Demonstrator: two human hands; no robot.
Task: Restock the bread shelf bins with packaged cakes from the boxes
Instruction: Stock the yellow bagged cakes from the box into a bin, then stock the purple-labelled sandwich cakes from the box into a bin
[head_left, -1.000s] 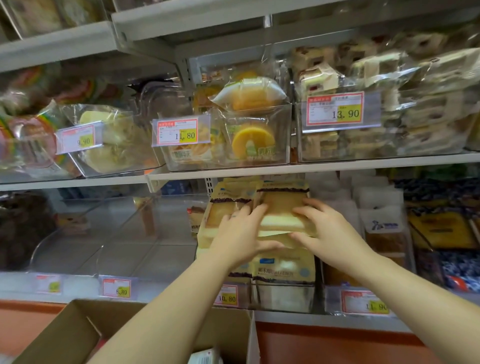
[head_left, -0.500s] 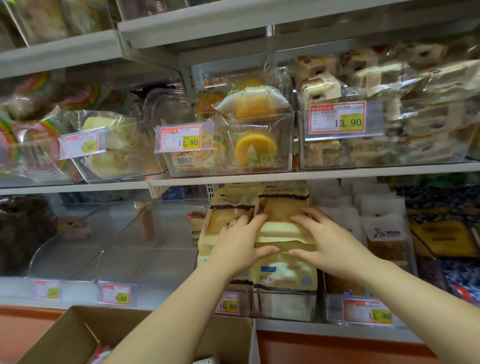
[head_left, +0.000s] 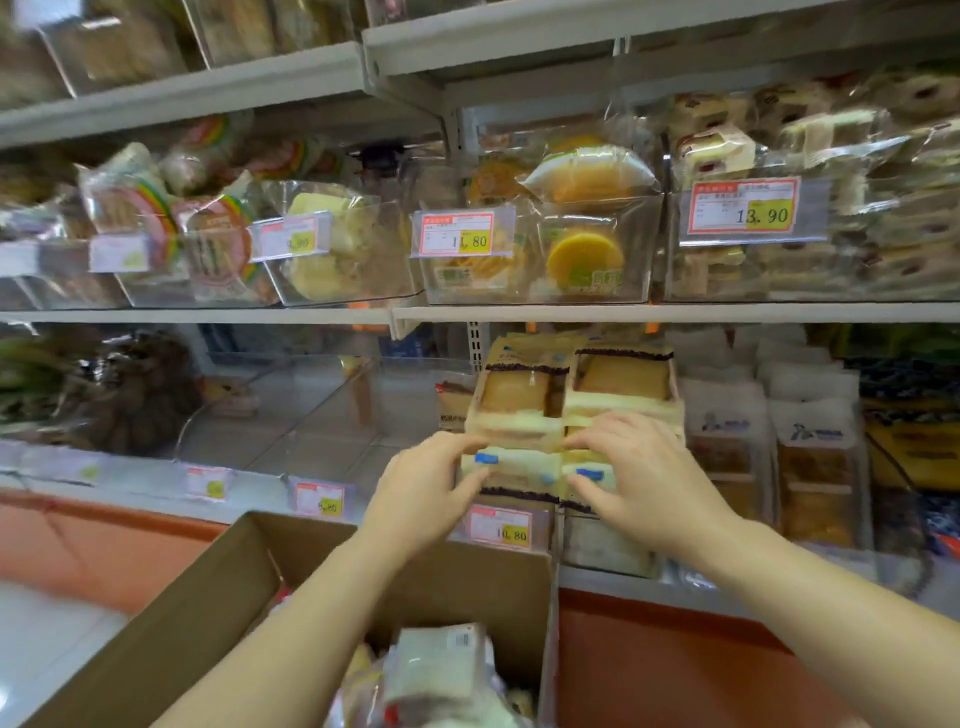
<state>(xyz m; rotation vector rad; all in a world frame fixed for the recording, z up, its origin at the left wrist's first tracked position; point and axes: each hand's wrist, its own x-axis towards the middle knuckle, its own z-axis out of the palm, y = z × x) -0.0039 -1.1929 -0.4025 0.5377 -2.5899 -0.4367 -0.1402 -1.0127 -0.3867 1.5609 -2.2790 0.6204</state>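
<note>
The lower shelf (head_left: 613, 584) carried a row of clear bins (head_left: 322, 415) side by side, with price tags (head_left: 501, 527) on their fronts. One bin near the middle held packaged cakes (head_left: 618, 379) stacked in two columns; just right of it stood pale packets (head_left: 727, 431). The shelf above (head_left: 675, 312) bore further bins (head_left: 540, 283) packed with wrapped cakes (head_left: 584, 254).

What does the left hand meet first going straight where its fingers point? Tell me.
The front packaged cake, blue-labelled: the left hand's fingers point up and right at its left edge. Blur hides whether they already touch.
</note>
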